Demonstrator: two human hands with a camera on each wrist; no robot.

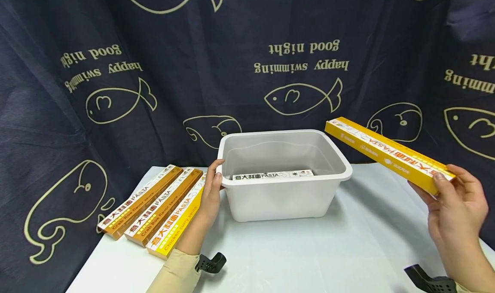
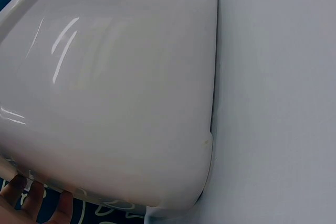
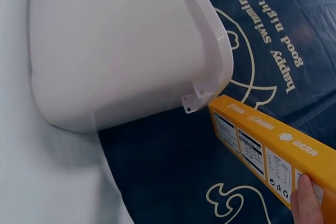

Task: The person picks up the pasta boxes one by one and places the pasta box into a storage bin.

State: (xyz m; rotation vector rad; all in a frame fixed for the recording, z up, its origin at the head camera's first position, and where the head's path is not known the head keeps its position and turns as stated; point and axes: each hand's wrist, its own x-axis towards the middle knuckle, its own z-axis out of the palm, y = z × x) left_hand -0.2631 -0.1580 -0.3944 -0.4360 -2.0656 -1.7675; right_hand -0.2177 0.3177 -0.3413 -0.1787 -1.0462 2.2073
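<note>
A white plastic bin (image 1: pixel 284 200) stands in the middle of the table, with a pasta box (image 1: pixel 272 175) lying inside near its front wall. My left hand (image 1: pixel 210 194) grips the bin's left rim, thumb over the edge; in the left wrist view its fingers (image 2: pixel 34 200) show beside the bin wall. My right hand (image 1: pixel 456 202) holds a yellow pasta box (image 1: pixel 386 151) by its near end, raised to the right of the bin. The box's far end points toward the bin's back right corner. In the right wrist view this yellow box (image 3: pixel 273 150) shows its printed label side.
Left of the bin lie two brown crab roe pasta boxes (image 1: pixel 145 202) (image 1: pixel 168 207) and a yellow chicken curry pasta box (image 1: pixel 181 220), side by side. A dark blue fish-print curtain (image 1: pixel 247 69) hangs behind the white table (image 1: pixel 294 258).
</note>
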